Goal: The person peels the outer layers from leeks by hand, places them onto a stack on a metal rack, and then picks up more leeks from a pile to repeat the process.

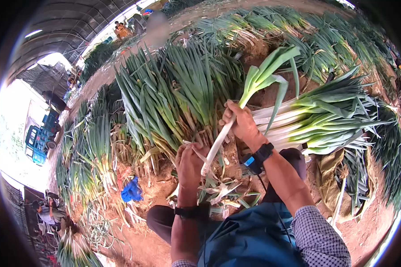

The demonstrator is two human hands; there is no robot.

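A single leek (218,144) with a white stalk and green top slants up to the right in my right hand (241,121), whose fingers are wrapped round the stalk. Beside the stalk's lower end, my left hand (191,165) pinches a pale strip of peeled leaf (196,147). Unpeeled leeks (165,98) stand in a dense row just beyond my hands. To the right lies a pile of clean white-stalked leeks (298,118). Peeled scraps (220,193) are strewn on the soil below my hands.
A blue plastic bag (132,190) lies on the ground at left. More leek heaps (272,22) spread at the back and right. A blue cart (42,135) stands far left. Several people are in the distance, one seated (51,213) at lower left.
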